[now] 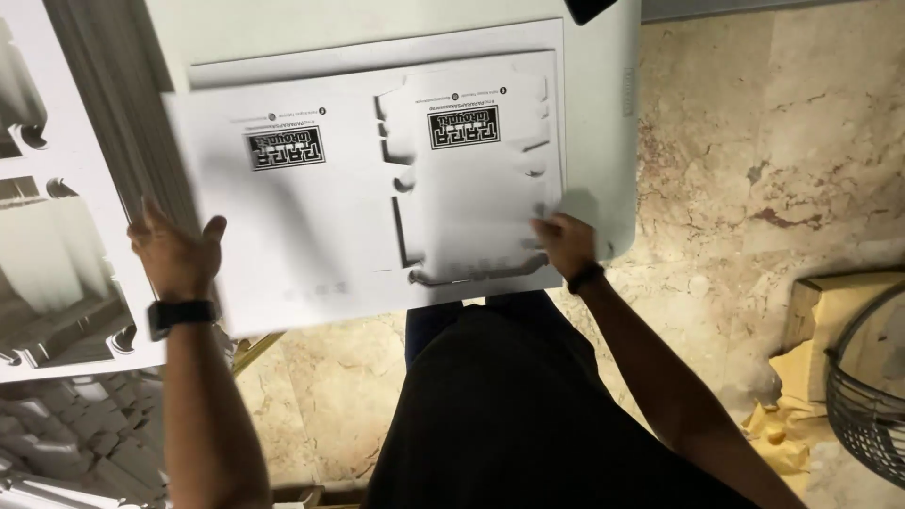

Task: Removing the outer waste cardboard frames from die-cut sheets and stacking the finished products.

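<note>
Head view — person stands at white tabletop [603, 113], lifting die-cut white card sheet [311, 236] off stack. Left hand [179, 254] spread flat against sheet's left edge; right hand [564, 243] pinching near-right corner. Step, by the look: separating top sheet — next move calls for level, even lift.

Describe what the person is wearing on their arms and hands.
Both forearms are bare, with no sleeves showing. The left hand has a black smartwatch on a wide black strap at the wrist. The right hand has a thin black band at the wrist. No gloves.
</note>
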